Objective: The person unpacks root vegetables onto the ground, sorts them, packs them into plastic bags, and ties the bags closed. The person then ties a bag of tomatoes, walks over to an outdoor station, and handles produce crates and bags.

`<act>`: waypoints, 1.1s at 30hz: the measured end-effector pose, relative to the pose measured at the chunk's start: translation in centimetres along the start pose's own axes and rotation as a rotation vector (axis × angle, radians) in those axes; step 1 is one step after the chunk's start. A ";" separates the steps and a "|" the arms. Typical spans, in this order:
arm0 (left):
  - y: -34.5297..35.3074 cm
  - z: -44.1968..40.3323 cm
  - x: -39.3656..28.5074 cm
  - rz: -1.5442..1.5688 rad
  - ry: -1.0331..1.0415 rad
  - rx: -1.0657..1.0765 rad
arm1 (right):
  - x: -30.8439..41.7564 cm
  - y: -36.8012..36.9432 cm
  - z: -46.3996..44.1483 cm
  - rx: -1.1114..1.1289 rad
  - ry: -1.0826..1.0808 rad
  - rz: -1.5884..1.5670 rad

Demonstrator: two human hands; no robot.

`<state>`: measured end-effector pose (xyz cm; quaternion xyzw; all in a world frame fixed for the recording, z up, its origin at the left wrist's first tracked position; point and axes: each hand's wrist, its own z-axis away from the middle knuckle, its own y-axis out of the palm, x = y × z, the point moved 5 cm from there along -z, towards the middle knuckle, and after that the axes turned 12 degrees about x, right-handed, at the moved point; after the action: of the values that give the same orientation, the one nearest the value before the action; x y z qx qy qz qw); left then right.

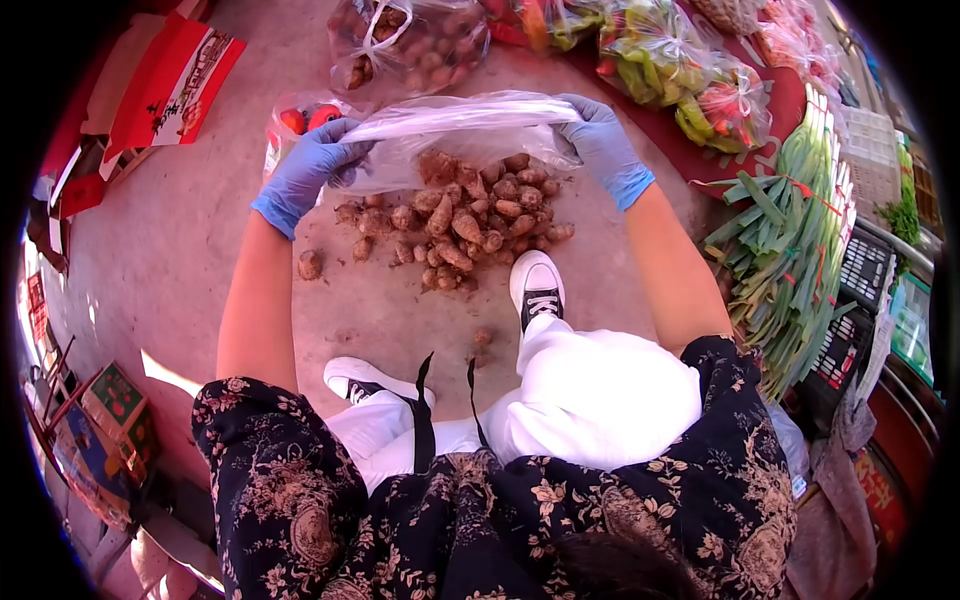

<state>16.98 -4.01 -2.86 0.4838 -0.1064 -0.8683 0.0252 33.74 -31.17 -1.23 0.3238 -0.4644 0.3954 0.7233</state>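
Both hands wear blue gloves and stretch a clear plastic bag between them above the floor. At the bag's left end is my left hand, its fingers closed on the plastic. My right hand grips the other end, fingers wrapped round the edge. Below and partly behind the bag lies a heap of brown, soil-covered root vegetables on the floor, with some seen through the plastic. One loose root sits apart to the left.
A tied bag of roots stands beyond the heap. Bagged peppers lie at upper right, bundled leeks at right beside black crates. Red cardboard is at upper left, printed boxes at lower left.
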 end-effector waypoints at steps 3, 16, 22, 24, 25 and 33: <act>0.1 -1.0 -0.9 0.139 0.120 -0.105 | 0.3 -0.8 -1.0 -0.063 0.117 -0.066; 4.1 -2.1 9.7 -1.224 -0.360 -0.054 | -10.4 1.4 0.1 0.509 0.465 1.419; 1.5 -2.8 3.0 -0.324 -0.047 -0.049 | -4.9 -3.0 0.3 0.280 0.336 0.428; 1.0 -2.4 0.5 0.222 0.071 0.025 | -4.5 -4.6 0.0 0.150 0.335 -0.199; 1.0 -2.2 -0.5 0.450 0.183 0.068 | -4.4 -5.5 -0.1 0.060 0.293 -0.485; 2.6 -6.7 1.8 0.150 0.136 -0.014 | -7.2 -9.4 -1.8 0.286 0.200 -1.028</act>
<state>21.60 -7.84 -7.22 0.5322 -0.1343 -0.8298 0.1006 40.89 -36.10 -9.54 0.5652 -0.1166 0.0786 0.8129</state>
